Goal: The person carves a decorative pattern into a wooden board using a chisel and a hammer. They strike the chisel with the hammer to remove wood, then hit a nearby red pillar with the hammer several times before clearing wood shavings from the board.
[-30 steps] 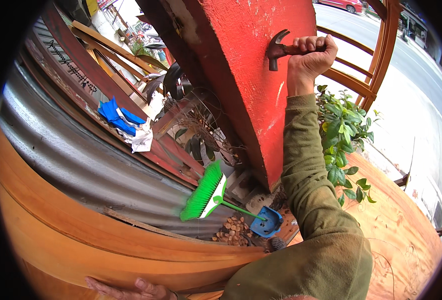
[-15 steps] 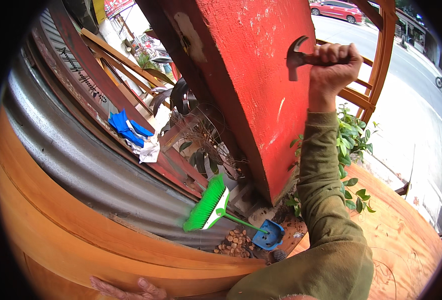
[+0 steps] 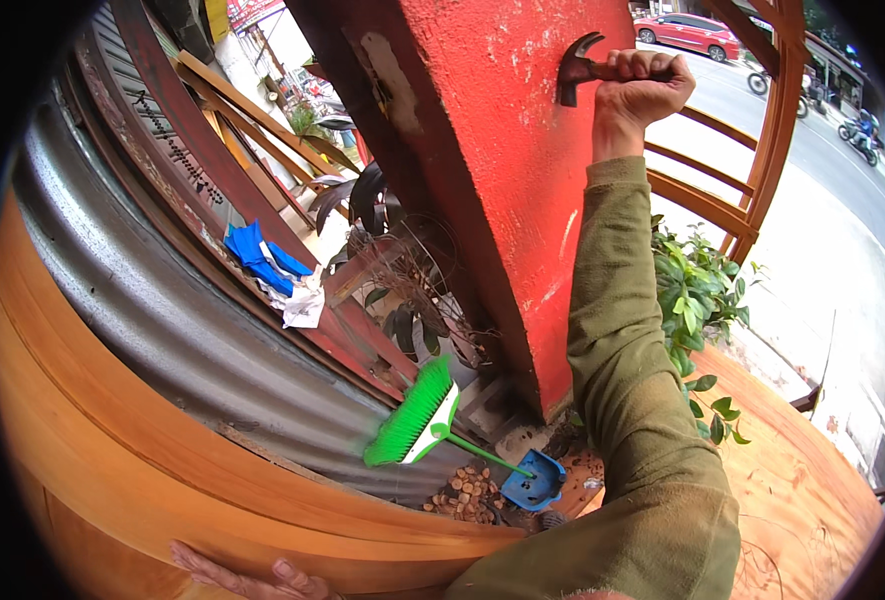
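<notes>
My right hand [image 3: 644, 88] is wrapped round the handle of a claw hammer [image 3: 574, 72]. The arm in its green sleeve stretches up and away, and the hammer's head is in front of the red pillar [image 3: 502, 170]; whether it touches the pillar I cannot tell. At the lower left, my left hand [image 3: 247, 577] rests with fingers spread against the curved, varnished wooden panel [image 3: 222, 490]. Nothing shows in that hand, and part of it is cut off by the lower edge.
A green broom [image 3: 417, 415] stands bristles up beside a blue dustpan [image 3: 534, 480] and a heap of brown chunks [image 3: 462, 494]. Corrugated metal [image 3: 192, 310] runs along the left. Leafy plants [image 3: 697, 285] and a wooden railing [image 3: 702, 205] border the street, where vehicles pass.
My right hand and the hammer have shifted up and a little to the left, across the pillar. The left hand stays at the wooden panel. Motorbikes have moved on the street.
</notes>
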The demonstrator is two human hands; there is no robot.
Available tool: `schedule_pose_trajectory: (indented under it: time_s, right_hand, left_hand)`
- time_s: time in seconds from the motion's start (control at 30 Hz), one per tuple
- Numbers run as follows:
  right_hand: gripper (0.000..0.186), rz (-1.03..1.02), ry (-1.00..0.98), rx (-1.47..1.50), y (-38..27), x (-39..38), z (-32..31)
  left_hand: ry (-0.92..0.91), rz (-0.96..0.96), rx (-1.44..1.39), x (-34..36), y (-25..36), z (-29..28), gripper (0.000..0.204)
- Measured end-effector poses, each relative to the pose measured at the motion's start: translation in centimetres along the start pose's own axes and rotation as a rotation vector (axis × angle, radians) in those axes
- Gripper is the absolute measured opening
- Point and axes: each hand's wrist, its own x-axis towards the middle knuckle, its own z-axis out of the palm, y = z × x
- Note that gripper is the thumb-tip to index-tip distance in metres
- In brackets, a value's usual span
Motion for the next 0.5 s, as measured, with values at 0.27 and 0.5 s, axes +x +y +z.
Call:
schedule_pose_trajectory:
  time_s: [0.27,0.5]
  right_hand:
    - [0.03,-0.212,0.284,-0.32,-2.4,-2.6,1.6]
    - [0.031,0.083,0.365,0.252,-5.3,-5.1,0.7]
  left_hand:
    - [0.011,-0.001,0.05,-1.0,-1.8,-0.4,0.081]
    - [0.004,-0.021,0.033,-1.4,-1.3,-0.4,0.08]
